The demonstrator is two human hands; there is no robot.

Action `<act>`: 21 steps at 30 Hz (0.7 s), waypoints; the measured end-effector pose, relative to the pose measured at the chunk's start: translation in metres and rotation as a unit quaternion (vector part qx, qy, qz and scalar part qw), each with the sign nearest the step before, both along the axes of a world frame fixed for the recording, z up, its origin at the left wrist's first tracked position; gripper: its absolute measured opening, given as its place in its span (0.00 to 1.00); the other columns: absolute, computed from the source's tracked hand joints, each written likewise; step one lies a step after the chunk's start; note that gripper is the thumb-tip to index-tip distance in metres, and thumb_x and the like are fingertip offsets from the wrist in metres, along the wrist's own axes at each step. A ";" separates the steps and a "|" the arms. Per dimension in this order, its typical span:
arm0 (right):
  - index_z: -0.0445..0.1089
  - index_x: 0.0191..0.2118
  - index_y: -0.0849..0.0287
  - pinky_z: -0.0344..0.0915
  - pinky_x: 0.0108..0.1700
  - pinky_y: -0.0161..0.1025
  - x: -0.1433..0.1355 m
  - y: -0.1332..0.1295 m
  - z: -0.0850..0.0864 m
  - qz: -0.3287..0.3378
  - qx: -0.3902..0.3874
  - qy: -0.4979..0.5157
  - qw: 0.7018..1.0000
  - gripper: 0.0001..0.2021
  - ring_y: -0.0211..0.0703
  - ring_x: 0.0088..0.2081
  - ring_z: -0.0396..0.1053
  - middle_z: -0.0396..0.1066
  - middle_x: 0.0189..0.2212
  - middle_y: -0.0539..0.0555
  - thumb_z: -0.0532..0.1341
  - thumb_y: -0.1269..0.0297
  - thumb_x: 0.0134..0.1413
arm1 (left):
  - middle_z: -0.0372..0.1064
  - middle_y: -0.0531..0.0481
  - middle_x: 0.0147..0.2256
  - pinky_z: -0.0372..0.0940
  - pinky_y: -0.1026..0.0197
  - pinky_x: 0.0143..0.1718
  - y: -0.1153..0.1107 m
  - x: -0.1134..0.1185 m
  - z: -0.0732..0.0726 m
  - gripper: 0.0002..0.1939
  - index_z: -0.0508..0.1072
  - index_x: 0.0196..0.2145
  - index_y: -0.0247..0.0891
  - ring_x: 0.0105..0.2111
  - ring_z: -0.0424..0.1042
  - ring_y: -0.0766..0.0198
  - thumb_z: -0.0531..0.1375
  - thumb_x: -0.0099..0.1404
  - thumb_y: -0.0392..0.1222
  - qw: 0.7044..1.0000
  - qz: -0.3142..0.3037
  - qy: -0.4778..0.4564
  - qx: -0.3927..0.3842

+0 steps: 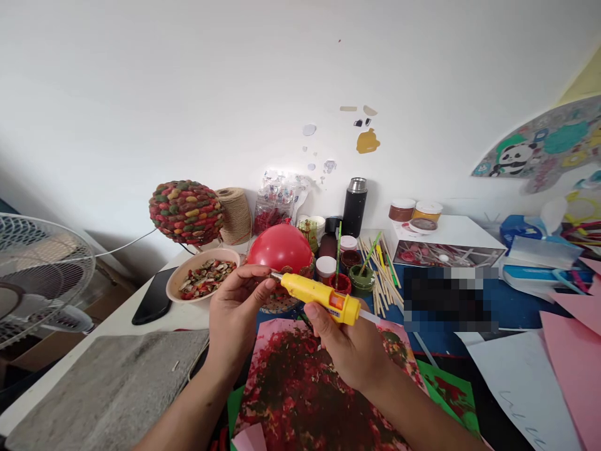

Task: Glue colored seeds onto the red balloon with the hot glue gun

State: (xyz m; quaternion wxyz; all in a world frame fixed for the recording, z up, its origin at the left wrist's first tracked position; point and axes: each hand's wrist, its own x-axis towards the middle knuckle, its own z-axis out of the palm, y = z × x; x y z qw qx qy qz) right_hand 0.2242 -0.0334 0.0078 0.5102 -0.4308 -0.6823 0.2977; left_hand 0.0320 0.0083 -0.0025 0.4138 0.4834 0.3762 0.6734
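My right hand [354, 351] is wrapped round a yellow glue gun [319, 294], with a clear glue stick poking out of its back end. The nozzle points left at the fingertips of my left hand [237, 313]. Those fingers are pinched together, and what they hold is too small to make out. Just behind the gun, a red balloon [280, 247] rests in a woven basket [272, 305]. To the left, a pale bowl [176, 283] holds many small coloured pieces, apparently painted shells. Below both hands lies a paint-stained pink sheet [323, 388].
A ball covered in coloured pieces [186, 212] stands beside a twine spool [235, 216]. Paint jars [361, 279], wooden sticks [382, 279] and a black flask [355, 210] are behind the gun. A fan [42, 282] is at left, a grey cloth [107, 382] nearer, paper [521, 382] at right.
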 end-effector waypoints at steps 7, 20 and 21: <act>0.67 0.25 0.51 0.61 0.24 0.38 -0.001 0.000 0.001 -0.002 -0.005 0.006 1.000 0.29 0.44 0.21 0.68 0.62 0.16 0.47 0.56 0.40 0.76 | 0.83 0.48 0.36 0.73 0.67 0.34 0.000 0.000 -0.001 0.14 0.86 0.41 0.41 0.35 0.79 0.63 0.80 0.60 0.46 1.000 0.000 0.001 -0.004; 0.63 0.25 0.51 0.58 0.23 0.38 0.000 0.002 0.000 -0.004 -0.003 -0.002 1.000 0.26 0.41 0.18 0.64 0.61 0.16 0.46 0.57 0.44 0.76 | 0.83 0.49 0.36 0.74 0.67 0.34 0.001 0.001 -0.001 0.13 0.86 0.40 0.41 0.34 0.79 0.63 0.80 0.60 0.45 1.000 0.009 0.005 0.003; 0.63 0.25 0.52 0.58 0.23 0.38 0.000 0.002 0.000 -0.005 -0.002 -0.003 1.000 0.26 0.41 0.18 0.64 0.61 0.16 0.46 0.57 0.44 0.76 | 0.83 0.49 0.36 0.74 0.67 0.34 0.000 0.001 -0.001 0.13 0.86 0.40 0.41 0.34 0.79 0.63 0.79 0.60 0.45 1.000 0.010 0.006 0.003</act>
